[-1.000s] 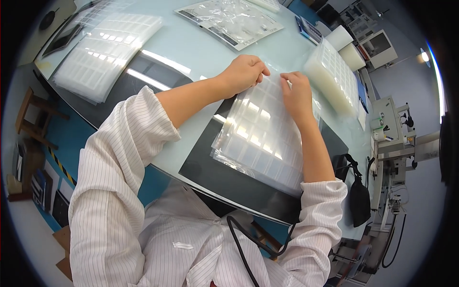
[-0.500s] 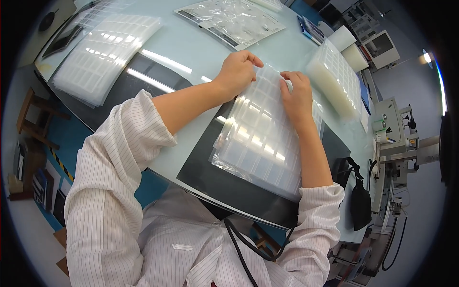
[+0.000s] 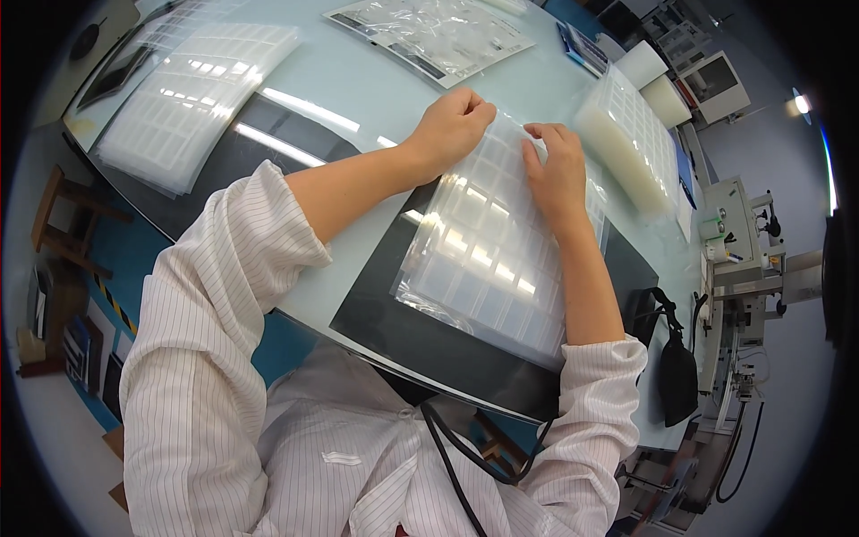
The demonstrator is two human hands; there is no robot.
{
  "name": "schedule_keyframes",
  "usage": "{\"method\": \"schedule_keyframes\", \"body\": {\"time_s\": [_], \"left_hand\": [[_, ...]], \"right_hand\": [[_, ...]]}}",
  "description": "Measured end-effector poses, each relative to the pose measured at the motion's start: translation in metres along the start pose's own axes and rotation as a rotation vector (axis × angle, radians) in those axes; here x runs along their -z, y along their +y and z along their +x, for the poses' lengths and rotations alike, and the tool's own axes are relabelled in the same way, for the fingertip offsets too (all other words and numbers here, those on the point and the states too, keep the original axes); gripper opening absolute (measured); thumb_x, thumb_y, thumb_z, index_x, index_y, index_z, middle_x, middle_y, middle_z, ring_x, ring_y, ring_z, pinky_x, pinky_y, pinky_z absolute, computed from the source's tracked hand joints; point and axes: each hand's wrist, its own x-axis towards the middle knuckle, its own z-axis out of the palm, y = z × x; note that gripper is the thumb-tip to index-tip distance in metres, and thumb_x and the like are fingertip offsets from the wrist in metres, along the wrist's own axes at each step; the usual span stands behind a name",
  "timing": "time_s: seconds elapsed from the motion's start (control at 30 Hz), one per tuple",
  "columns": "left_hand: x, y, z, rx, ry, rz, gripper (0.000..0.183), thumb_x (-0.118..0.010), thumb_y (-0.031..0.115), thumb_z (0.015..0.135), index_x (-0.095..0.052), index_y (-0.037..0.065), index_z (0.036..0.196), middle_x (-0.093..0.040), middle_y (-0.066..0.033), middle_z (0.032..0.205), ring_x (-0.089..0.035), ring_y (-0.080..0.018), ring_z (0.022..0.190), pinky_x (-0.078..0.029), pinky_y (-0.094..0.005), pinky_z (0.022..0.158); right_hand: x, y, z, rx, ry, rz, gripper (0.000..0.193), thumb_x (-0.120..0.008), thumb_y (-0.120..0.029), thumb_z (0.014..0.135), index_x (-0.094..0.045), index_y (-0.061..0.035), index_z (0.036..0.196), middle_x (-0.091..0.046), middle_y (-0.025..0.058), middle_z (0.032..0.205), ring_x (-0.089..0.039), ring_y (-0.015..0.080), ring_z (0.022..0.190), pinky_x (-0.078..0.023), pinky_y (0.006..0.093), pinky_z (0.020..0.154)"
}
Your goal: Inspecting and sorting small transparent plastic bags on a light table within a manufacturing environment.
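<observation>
A stack of clear plastic sheets (image 3: 479,259), marked off in rows of rectangular pockets, lies before me on a dark mat (image 3: 385,318). My left hand (image 3: 450,132) is closed at the stack's far left corner, with thumb and forefinger pinched at the edge of the top sheet. Its fingertips partly hide what they grip. My right hand (image 3: 557,174) rests along the far right edge, fingers bent and the thumb apart from them, with nothing visibly held.
Another pile of pocketed sheets (image 3: 192,98) lies at the left. A thick stack (image 3: 631,148) stands at the right, near white rolls (image 3: 664,94). A clear printed bag (image 3: 429,36) lies at the back. A black pouch (image 3: 677,376) hangs by the right table edge.
My left hand's fingers have curled in from a more stretched forefinger, and the hand has shifted slightly to the right. My right hand has barely moved.
</observation>
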Motion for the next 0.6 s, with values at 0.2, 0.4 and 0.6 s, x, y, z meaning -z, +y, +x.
{"method": "schedule_keyframes", "body": {"time_s": [0.2, 0.4, 0.6], "left_hand": [[0.0025, -0.0023, 0.0006, 0.016, -0.023, -0.005, 0.019, -0.056, 0.022, 0.093, -0.059, 0.004, 0.096, -0.049, 0.0017, 0.078, -0.044, -0.0075, 0.071, -0.039, -0.0242, 0.063], [0.001, -0.001, 0.0014, 0.013, -0.032, 0.02, 0.02, -0.056, 0.022, 0.093, -0.06, 0.003, 0.097, -0.05, 0.0012, 0.079, -0.045, -0.008, 0.072, -0.039, -0.024, 0.065], [0.0008, 0.001, 0.0017, 0.009, -0.057, 0.058, 0.023, -0.058, 0.024, 0.092, -0.061, 0.002, 0.099, -0.051, 0.001, 0.081, -0.046, -0.0086, 0.075, -0.041, -0.0246, 0.067]], "right_hand": [[0.0014, -0.0031, 0.0025, -0.019, -0.047, 0.024, 0.009, -0.065, -0.007, 0.084, -0.067, -0.0013, 0.091, -0.066, 0.0103, 0.094, -0.058, 0.0291, 0.095, -0.046, 0.0369, 0.087], [-0.0017, 0.0019, 0.0015, 0.017, 0.015, 0.014, 0.009, -0.065, -0.007, 0.084, -0.067, -0.0014, 0.091, -0.066, 0.0104, 0.094, -0.058, 0.0287, 0.094, -0.046, 0.0365, 0.087], [-0.0011, -0.0006, 0.0018, -0.023, 0.057, 0.048, 0.01, -0.066, -0.007, 0.084, -0.067, -0.002, 0.092, -0.066, 0.0096, 0.096, -0.058, 0.0288, 0.097, -0.045, 0.0381, 0.086]]}}
